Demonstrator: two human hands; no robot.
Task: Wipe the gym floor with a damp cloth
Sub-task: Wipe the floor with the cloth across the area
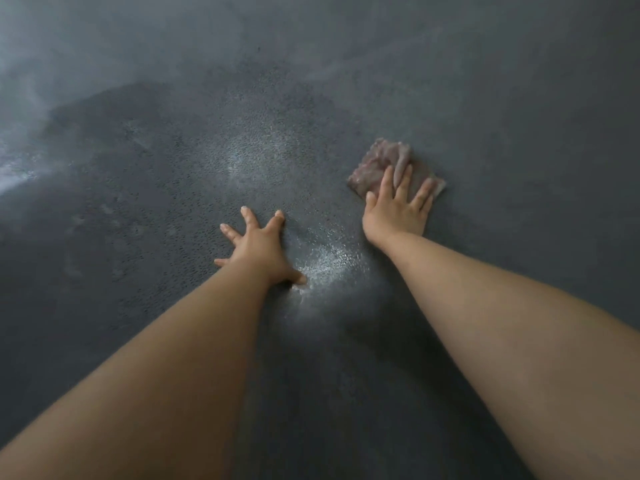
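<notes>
A crumpled pinkish-brown cloth (379,164) lies on the dark grey textured gym floor (519,133), right of centre. My right hand (398,206) presses flat on the near part of the cloth, fingers straight and spread. To its left, my left hand (258,245) rests flat on the bare floor with fingers splayed, apart from the cloth. A wet, glistening patch (325,263) shines on the floor between the two hands and above the left hand.
The floor fills the whole view. A darker damp area (114,168) spreads to the left, and pale glare (14,171) shows at the far left edge. Both bare forearms reach in from the bottom.
</notes>
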